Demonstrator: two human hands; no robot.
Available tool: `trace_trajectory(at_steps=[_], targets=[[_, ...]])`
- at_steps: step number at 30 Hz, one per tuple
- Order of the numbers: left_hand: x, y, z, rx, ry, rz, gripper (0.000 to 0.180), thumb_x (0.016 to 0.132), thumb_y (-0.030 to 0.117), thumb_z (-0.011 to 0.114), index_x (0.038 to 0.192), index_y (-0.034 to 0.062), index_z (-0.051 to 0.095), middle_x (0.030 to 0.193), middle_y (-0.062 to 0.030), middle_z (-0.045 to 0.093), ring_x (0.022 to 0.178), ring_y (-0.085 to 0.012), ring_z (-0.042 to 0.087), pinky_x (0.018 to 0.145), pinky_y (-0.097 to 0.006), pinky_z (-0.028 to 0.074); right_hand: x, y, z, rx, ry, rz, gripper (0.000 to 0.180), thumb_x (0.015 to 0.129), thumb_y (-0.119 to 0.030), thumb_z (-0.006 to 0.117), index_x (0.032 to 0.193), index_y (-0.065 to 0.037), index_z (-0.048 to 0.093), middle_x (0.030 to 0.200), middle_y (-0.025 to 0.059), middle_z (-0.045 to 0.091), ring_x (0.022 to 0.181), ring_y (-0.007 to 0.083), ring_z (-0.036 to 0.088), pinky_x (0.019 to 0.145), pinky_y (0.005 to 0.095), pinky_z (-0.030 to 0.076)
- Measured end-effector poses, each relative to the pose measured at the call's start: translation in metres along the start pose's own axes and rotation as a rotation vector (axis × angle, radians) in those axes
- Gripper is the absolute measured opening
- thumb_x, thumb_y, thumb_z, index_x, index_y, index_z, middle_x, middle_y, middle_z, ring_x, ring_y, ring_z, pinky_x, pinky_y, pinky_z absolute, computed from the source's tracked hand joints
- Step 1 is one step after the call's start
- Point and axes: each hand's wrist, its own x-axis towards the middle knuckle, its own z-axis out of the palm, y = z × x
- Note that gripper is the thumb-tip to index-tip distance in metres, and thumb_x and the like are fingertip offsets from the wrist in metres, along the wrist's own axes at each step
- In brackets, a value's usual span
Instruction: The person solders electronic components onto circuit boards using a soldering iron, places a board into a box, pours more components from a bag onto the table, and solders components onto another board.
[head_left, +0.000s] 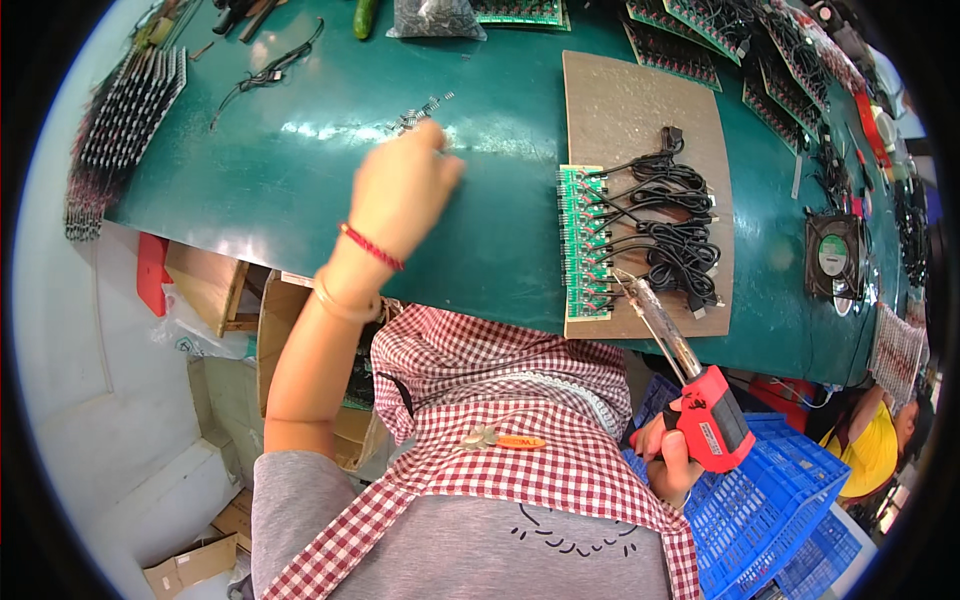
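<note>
My left hand (405, 190), wearing a red cord and a pale bangle, is over the table with its fingers curled inward. Just beyond its fingertips lies a small pile of tiny metal-legged parts (412, 118); what the fingers pinch, if anything, is hidden. At the lower right, my right hand (672, 455) is wrapped round the handle of a red and black soldering gun (712, 420). Its metal tip points at the near end of a green circuit board strip (583, 240). Bundled black cables (675, 215) run from the strip across a brown board (625, 100).
A green table (300, 180) spans the view. Stacked circuit boards (125, 130) stand at its left edge, and more boards with cables (690, 40) lie far right. A fan (832, 255) sits at right. Blue crates (765, 510) are below, near a person in yellow (868, 450).
</note>
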Motion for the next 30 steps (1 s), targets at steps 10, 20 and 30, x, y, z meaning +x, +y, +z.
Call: trace_trajectory(at_steps=[10, 20, 30], targets=[[-0.004, -0.040, -0.010, 0.119, -0.006, 0.056, 0.016, 0.076, 0.009, 0.059, 0.082, -0.0021, 0.049, 0.079, -0.0212, 0.057, 0.076, -0.0395, 0.055, 0.068, -0.046, 0.044, 0.005, -0.005, 0.001, 0.090, 0.004, 0.047, 0.024, 0.087, -0.009, 0.052, 0.106, 0.005, 0.045, 0.065, 0.0081, 0.051, 0.055, 0.0137, 0.047, 0.052, 0.0279, 0.042], [-0.016, -0.007, -0.021, -0.271, -0.067, 0.011, 0.005, 0.077, 0.000, 0.053, 0.075, -0.0046, 0.053, 0.064, -0.0182, 0.059, 0.058, -0.0336, 0.060, 0.054, -0.037, 0.049, 0.027, -0.017, 0.018, 0.252, -0.003, 0.003, 0.008, 0.084, -0.002, 0.053, 0.077, 0.002, 0.056, 0.066, 0.0061, 0.057, 0.058, 0.0113, 0.054, 0.056, 0.0260, 0.045], [-0.091, 0.116, -0.015, -1.234, -0.698, -0.030, 0.008, 0.086, 0.006, 0.060, 0.089, -0.0008, 0.058, 0.071, -0.0037, 0.063, 0.061, -0.0069, 0.059, 0.056, -0.022, 0.049, 0.053, -0.046, 0.063, 0.081, -0.085, 0.103, 0.014, 0.085, -0.007, 0.062, 0.096, -0.003, 0.055, 0.083, -0.0016, 0.055, 0.073, 0.0041, 0.051, 0.060, 0.0211, 0.042]])
